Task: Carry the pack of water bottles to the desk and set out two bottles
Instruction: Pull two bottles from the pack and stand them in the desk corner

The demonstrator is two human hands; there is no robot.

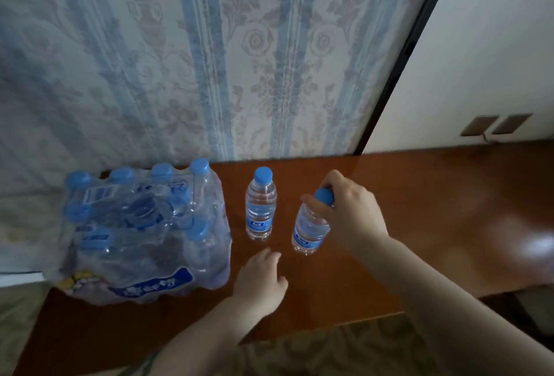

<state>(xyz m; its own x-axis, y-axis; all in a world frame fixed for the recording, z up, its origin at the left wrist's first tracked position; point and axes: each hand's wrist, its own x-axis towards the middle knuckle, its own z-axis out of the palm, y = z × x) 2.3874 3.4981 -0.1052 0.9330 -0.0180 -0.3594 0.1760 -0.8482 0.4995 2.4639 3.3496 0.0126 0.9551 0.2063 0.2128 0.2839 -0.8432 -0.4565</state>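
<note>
- Fingers (263,258) of the left hand (260,282) are hovering loosely spread, holding nothing, low at centre frame over the desk (419,225).
- Right hand (347,210) is pinching the cap of a tilted bottle (308,231).
- Second bottle (260,207) is standing upright just behind.
- Wrapped pack (144,234) is sitting at left.

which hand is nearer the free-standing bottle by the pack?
Left. The left hand hovers just in front of the standing bottle; the right hand is off to its right, gripping the second bottle.
</note>
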